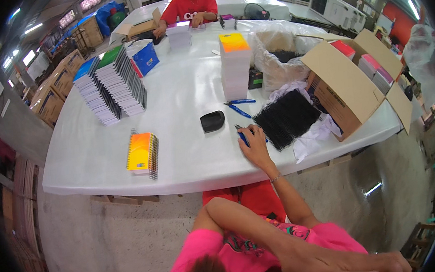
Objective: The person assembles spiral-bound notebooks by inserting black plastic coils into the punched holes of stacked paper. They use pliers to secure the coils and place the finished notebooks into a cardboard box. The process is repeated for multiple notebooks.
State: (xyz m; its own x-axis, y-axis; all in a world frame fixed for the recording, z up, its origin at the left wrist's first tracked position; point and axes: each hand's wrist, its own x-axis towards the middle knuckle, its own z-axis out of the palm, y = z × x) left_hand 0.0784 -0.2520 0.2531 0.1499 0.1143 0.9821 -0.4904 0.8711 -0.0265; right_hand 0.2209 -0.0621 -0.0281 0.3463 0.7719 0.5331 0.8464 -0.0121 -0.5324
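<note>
My right hand (254,144) rests on the white table, its fingers curled over blue-handled cutting pliers (243,138). Just beyond lies a second pair of blue cutting pliers (241,102), its handles spread. Beside my right hand is a pile of black binding coils (287,118) on white wrapping. A black scoop-shaped piece (212,121) sits to its left. My left arm crosses my body, and my left hand (391,264) is by the lower right edge, its fingers mostly hidden. Yellow-orange spiral notebooks (141,153) lie at the table's near left.
A tall stack of orange-topped pads (235,68) stands mid-table. Blue and green notebook stacks (119,82) are at the left, beside a blue box (144,58). An open cardboard box (344,90) and a plastic bag (272,55) occupy the right. Opposite sits a person in red (189,8).
</note>
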